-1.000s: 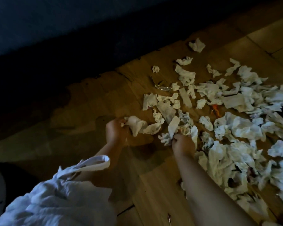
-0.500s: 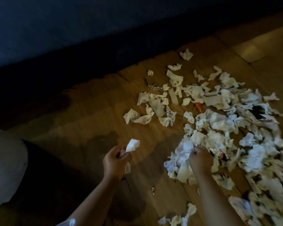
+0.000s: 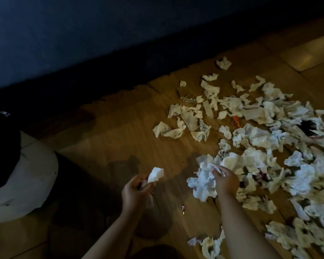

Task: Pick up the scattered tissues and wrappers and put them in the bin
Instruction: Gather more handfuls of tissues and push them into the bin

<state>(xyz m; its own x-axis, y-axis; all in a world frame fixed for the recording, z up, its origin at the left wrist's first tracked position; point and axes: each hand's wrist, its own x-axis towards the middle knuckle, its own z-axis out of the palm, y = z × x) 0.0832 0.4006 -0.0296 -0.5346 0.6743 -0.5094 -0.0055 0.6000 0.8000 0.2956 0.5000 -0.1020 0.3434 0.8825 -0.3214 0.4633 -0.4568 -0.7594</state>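
My left hand (image 3: 137, 191) is closed around a white tissue (image 3: 155, 173) that sticks up from my fingers, lifted above the wooden floor. My right hand (image 3: 225, 181) grips a bunch of white tissues (image 3: 202, 179) at the near left edge of a big pile of crumpled tissues (image 3: 266, 139) spread over the floor's right half. A small orange wrapper (image 3: 236, 120) lies among the far tissues, and a clear shiny wrapper (image 3: 188, 99) lies near the far edge. At the left edge stands a pale bin (image 3: 28, 176) with a dark liner (image 3: 2, 139).
The wooden floor (image 3: 110, 139) is bare between the bin and the pile. A dark wall (image 3: 101, 34) runs along the far side. A tiny wrapper scrap (image 3: 183, 208) lies between my forearms, and more tissues (image 3: 209, 243) sit near the bottom edge.
Both hands pulled back from the far tissues toward me, each with tissue in it. The view swung left, bringing the bin into sight.
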